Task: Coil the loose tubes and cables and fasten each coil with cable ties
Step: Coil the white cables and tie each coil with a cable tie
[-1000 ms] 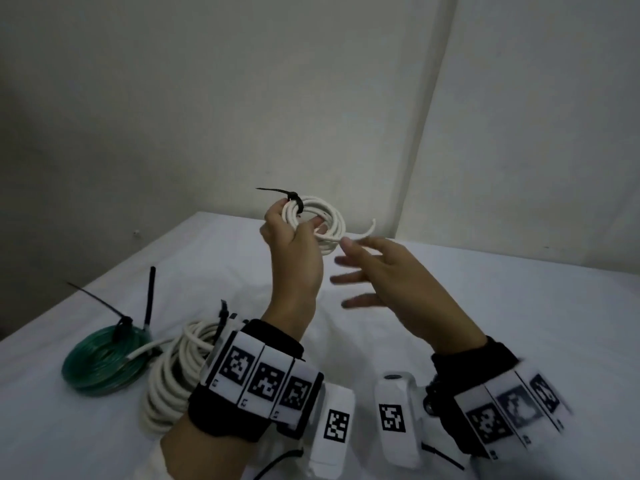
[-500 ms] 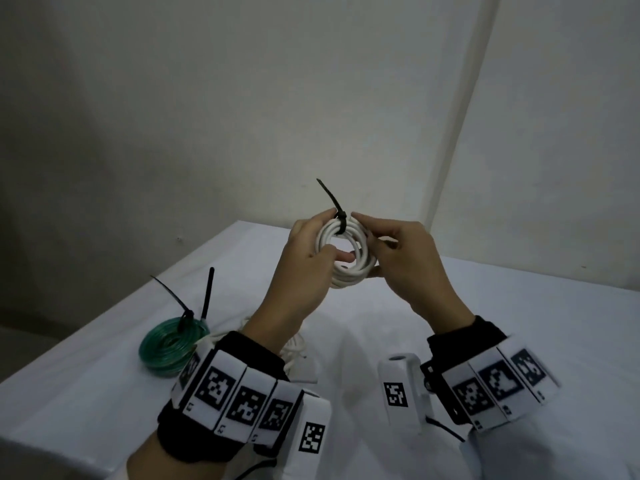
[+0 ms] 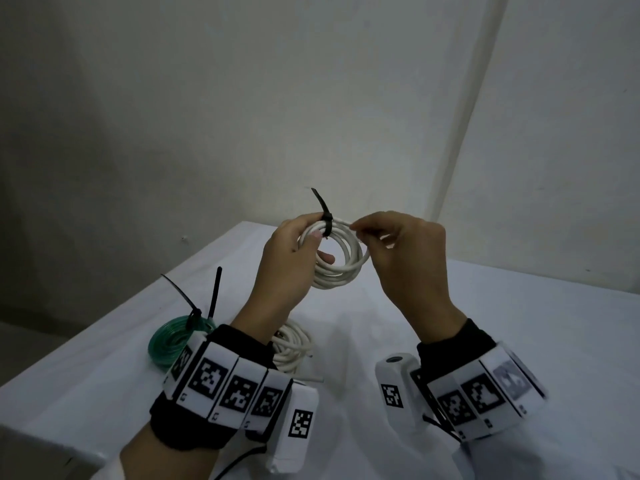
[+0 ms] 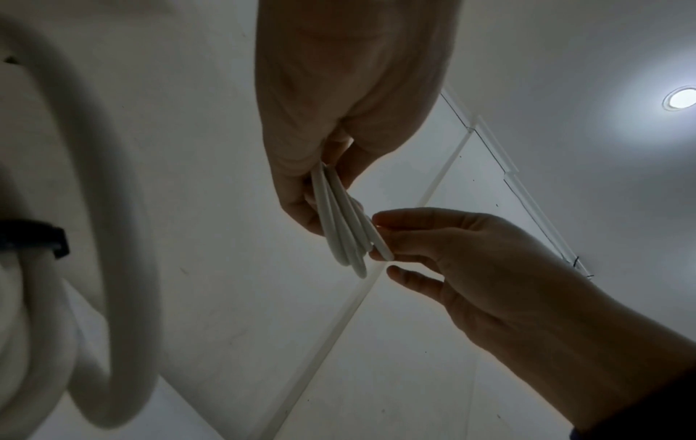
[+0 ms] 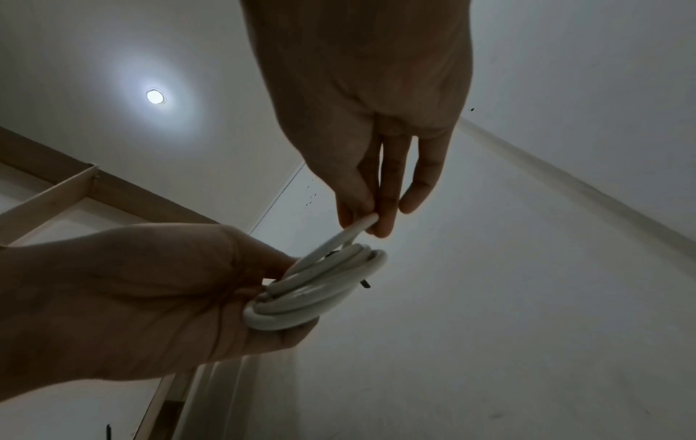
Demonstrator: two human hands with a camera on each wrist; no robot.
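From the head view, the left hand holds a small coil of white round cable up above the white-covered counter, fingers curled round its left side beside a black plastic cable tie already cinched on it. The right hand pinches the cable's loose end at the coil's top. On the counter lie a tied green translucent tube coil and a larger white cable coil. No containers show.

In the left wrist view, the coil is edge-on, its turns splayed apart.

In the right wrist view, the loose end sits between thumb and fingertips. Likely best: tuck that end flat against the turns while the left grip keeps them stacked.
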